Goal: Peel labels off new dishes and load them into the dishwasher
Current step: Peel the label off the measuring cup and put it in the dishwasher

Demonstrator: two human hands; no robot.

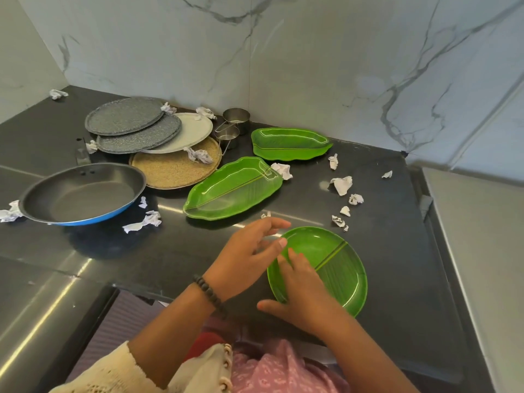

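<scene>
A green oval plate (336, 266) with a dark centre rib lies on the black counter in front of me. My right hand (302, 290) rests flat on the plate's left part, fingers straight and thumb spread over the counter. My left hand (251, 255) hovers at the plate's upper left rim. Its thumb and fingers pinch a thin, pale, blurred strip of label (269, 238). Two green leaf-shaped plates (232, 188) (289, 144) lie farther back.
A blue-sided frying pan (82, 194) sits at the left. Behind it is a stack of grey, white and tan round plates (133, 129), with steel cups (236, 119) by the marble wall. Crumpled label scraps (341, 185) litter the counter. The counter's front edge runs just below my wrists.
</scene>
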